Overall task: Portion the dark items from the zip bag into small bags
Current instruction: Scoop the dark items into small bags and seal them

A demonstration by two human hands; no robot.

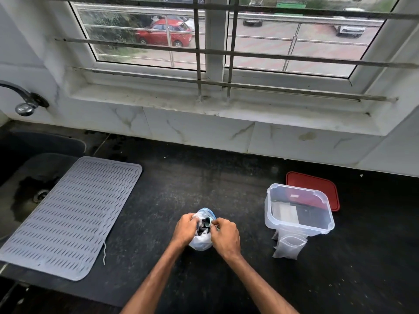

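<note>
No legible txt, nos. or brand marks anywhere in view. Small white label patch (294,196), seen thru wall of clear rectangular plastic container (269,214), sits on sth red: too small/blurred to read. Translucent white zip bag (200,242): nothing readable on it. Red hatchback car (164,32) and white car (350,30) outside window: plates not resolvable.
</note>
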